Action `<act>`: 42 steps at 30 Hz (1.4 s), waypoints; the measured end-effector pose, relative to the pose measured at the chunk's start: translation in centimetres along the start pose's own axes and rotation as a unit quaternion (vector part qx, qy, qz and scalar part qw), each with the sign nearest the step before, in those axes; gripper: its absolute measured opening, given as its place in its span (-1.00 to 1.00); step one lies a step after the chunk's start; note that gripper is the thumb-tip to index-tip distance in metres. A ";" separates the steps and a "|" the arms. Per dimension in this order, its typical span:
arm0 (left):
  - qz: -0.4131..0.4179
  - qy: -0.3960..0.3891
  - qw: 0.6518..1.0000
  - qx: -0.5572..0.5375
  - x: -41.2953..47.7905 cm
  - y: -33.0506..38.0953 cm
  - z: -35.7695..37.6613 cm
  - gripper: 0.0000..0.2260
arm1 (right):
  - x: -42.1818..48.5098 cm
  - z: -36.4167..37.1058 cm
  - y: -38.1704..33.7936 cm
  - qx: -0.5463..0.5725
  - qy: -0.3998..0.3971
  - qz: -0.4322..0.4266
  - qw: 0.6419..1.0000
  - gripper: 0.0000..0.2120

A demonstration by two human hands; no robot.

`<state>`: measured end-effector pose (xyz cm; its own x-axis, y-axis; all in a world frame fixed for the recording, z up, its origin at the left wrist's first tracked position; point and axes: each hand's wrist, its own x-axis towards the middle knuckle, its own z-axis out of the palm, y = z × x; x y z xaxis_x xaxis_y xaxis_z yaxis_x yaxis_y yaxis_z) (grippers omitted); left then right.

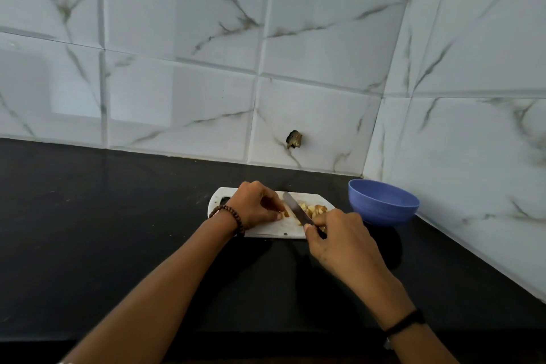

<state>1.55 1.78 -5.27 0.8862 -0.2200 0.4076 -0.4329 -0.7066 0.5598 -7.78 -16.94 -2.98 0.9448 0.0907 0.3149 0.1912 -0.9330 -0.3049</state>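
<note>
Right hand (334,233) gripping knife (297,210), left hand (257,205) pinching fruit piece (286,214) on white cutting board (274,230).

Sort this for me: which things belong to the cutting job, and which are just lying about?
In the job: knife in the right hand; food piece pinched by the left hand; cut pieces; white cutting board.
Lying about: blue bowl, untouched on the black counter beside the board.

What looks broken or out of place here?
One wall tile behind the cutting board has a ragged dark hole just above the counter; a crack-like line runs down from it. Nothing else stands out.
</note>
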 end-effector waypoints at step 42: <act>-0.020 0.006 1.000 -0.005 -0.4 0.4 0.3 -0.91 | 0.3 0.7 0.0 -0.052 -0.079 -0.031 0.995 -0.73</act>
<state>1.08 1.37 -5.41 0.9003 -0.1836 0.3946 -0.3998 -0.7075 0.5828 -7.34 -16.72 -3.50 0.9638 0.1946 0.1824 0.2291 -0.9542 -0.1923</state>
